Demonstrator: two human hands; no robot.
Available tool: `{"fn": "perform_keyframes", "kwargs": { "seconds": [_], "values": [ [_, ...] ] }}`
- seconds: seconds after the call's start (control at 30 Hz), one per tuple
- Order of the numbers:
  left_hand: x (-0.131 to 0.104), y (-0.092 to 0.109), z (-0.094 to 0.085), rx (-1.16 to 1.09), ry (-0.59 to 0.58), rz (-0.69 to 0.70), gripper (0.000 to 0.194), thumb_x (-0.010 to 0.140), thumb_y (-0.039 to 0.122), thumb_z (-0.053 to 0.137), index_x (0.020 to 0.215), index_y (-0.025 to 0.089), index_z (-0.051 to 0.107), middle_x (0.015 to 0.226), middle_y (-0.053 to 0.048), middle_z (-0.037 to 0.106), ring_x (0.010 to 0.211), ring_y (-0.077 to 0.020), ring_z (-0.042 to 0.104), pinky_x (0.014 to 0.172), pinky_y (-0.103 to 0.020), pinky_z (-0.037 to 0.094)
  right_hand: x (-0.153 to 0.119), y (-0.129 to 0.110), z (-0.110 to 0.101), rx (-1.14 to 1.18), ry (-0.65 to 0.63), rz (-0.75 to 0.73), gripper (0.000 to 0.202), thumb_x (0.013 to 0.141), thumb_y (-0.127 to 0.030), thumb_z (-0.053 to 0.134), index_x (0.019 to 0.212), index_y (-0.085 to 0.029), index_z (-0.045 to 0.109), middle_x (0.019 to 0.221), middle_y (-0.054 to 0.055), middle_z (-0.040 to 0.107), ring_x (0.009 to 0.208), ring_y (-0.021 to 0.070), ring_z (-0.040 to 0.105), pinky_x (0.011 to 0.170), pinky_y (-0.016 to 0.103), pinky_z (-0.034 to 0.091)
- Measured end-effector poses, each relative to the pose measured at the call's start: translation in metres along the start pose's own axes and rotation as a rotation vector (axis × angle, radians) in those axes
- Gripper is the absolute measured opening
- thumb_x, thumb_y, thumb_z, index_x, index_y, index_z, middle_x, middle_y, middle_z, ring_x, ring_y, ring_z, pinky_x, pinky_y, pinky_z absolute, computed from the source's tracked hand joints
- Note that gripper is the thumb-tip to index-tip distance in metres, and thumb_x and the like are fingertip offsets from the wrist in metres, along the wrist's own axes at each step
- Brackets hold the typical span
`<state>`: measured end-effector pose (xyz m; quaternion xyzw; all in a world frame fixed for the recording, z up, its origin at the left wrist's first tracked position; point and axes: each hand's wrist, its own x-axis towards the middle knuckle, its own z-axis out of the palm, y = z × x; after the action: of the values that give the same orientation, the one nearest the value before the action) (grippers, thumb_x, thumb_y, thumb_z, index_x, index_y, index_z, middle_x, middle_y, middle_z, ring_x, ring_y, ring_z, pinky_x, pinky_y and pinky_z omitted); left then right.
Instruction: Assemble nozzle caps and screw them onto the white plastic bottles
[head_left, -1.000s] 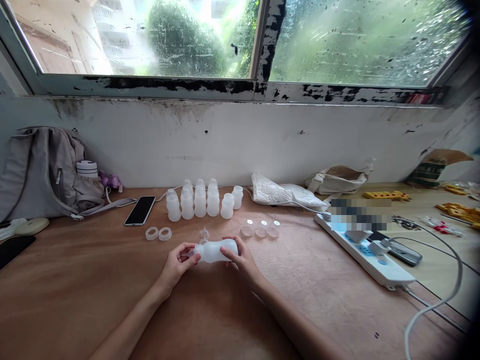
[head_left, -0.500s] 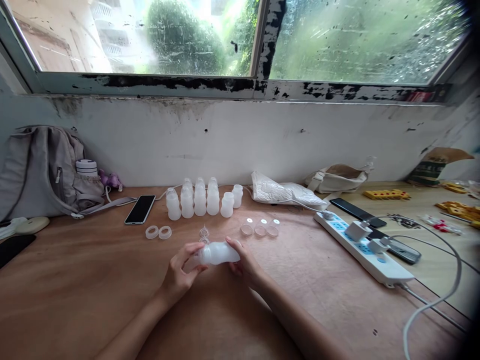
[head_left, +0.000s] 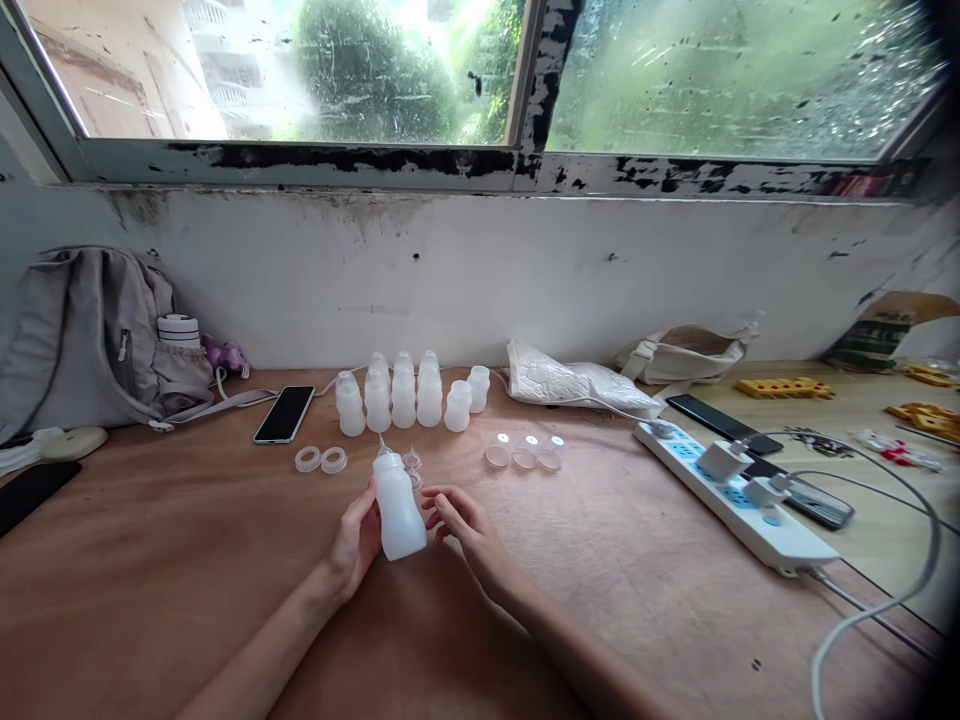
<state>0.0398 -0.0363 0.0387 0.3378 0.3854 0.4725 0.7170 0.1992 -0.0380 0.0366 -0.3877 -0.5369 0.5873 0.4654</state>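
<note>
A frosted white bottle (head_left: 400,510) with a clear pointed nipple on top leans slightly, its base toward me. My left hand (head_left: 355,541) grips it from the left side. Just right of the bottle, my right hand (head_left: 466,530) has its fingers apart and slightly curled, close to the bottle's side. Behind the bottle lie small clear nipples (head_left: 412,460), partly hidden by it. Two clear rings (head_left: 334,460) rest to the left, and several clear round caps with small white discs (head_left: 525,458) lie to the right.
Several frosted bottles (head_left: 403,402) stand near the wall, with two shorter ones (head_left: 457,408) beside them. A phone (head_left: 285,415) and backpack (head_left: 97,340) are at left. At right are a power strip (head_left: 735,500) with cables and a white plastic package (head_left: 555,380).
The bottle has turned from lying sideways between both hands to nearly upright, nipple up. My right hand has let go of its base and opened beside it.
</note>
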Motion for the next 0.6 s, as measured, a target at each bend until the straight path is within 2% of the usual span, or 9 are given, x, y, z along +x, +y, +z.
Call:
{"fn": "perform_keyframes", "kwargs": {
  "seconds": [0.1, 0.17, 0.27, 0.33, 0.43, 0.53, 0.6],
  "values": [
    [-0.001, -0.001, 0.0, -0.01, -0.022, -0.06, 0.048, 0.077, 0.052, 0.041, 0.106, 0.016, 0.054, 0.09, -0.006, 0.064, 0.076, -0.02, 0.059, 0.067, -0.029, 0.043, 0.004, 0.001, -0.005, -0.032, 0.085, -0.016, 0.029, 0.075, -0.041, 0.053, 0.092, -0.019, 0.059, 0.081, 0.004, 0.057, 0.07, 0.0143, 0.052, 0.058, 0.025, 0.043],
    [-0.003, -0.003, 0.001, -0.012, -0.079, -0.108, 0.047, 0.077, 0.052, 0.039, 0.096, 0.014, 0.058, 0.08, -0.007, 0.064, 0.068, -0.018, 0.059, 0.062, -0.028, 0.043, 0.005, -0.002, -0.008, -0.023, 0.089, -0.032, 0.027, 0.075, -0.039, 0.054, 0.093, -0.02, 0.059, 0.087, 0.004, 0.059, 0.075, 0.015, 0.053, 0.064, 0.027, 0.043],
    [-0.007, -0.005, 0.004, 0.066, -0.168, -0.241, 0.053, 0.076, 0.057, 0.036, 0.078, 0.01, 0.06, 0.061, -0.007, 0.06, 0.053, -0.0151, 0.056, 0.052, -0.025, 0.041, 0.003, -0.008, -0.01, 0.045, 0.002, -0.051, 0.03, 0.073, -0.036, 0.058, 0.1, -0.022, 0.059, 0.097, 0.004, 0.059, 0.09, 0.0173, 0.052, 0.079, 0.03, 0.04],
    [-0.009, -0.005, 0.005, 0.136, -0.195, -0.324, 0.057, 0.075, 0.06, 0.035, 0.075, 0.009, 0.059, 0.056, -0.007, 0.058, 0.048, -0.0136, 0.054, 0.047, -0.023, 0.039, 0.001, -0.011, -0.009, 0.098, -0.093, -0.035, 0.033, 0.072, -0.035, 0.059, 0.102, -0.022, 0.058, 0.096, 0.003, 0.06, 0.091, 0.0184, 0.052, 0.081, 0.032, 0.039],
    [-0.012, -0.001, 0.007, 0.169, -0.239, -0.367, 0.058, 0.074, 0.062, 0.034, 0.081, 0.01, 0.058, 0.062, -0.007, 0.059, 0.046, -0.0126, 0.053, 0.043, -0.022, 0.037, -0.001, -0.012, -0.009, 0.103, -0.135, -0.009, 0.03, 0.071, -0.036, 0.06, 0.096, -0.019, 0.061, 0.085, 0.003, 0.062, 0.082, 0.0176, 0.054, 0.075, 0.03, 0.04],
    [-0.014, 0.003, 0.006, 0.166, -0.338, -0.318, 0.052, 0.074, 0.059, 0.039, 0.091, 0.013, 0.055, 0.074, -0.008, 0.061, 0.049, -0.0126, 0.054, 0.045, -0.023, 0.039, 0.0, -0.011, -0.01, 0.077, -0.026, -0.029, 0.025, 0.072, -0.037, 0.059, 0.089, -0.018, 0.061, 0.082, 0.003, 0.062, 0.079, 0.0169, 0.054, 0.072, 0.028, 0.04],
    [-0.015, 0.003, 0.005, 0.182, -0.414, -0.307, 0.045, 0.073, 0.052, 0.047, 0.094, 0.013, 0.054, 0.074, -0.007, 0.059, 0.05, -0.0122, 0.054, 0.045, -0.022, 0.039, 0.0, -0.012, -0.01, 0.091, 0.009, -0.047, 0.027, 0.071, -0.039, 0.058, 0.088, -0.019, 0.06, 0.088, 0.004, 0.062, 0.08, 0.0176, 0.054, 0.071, 0.029, 0.041]
  ]
}}
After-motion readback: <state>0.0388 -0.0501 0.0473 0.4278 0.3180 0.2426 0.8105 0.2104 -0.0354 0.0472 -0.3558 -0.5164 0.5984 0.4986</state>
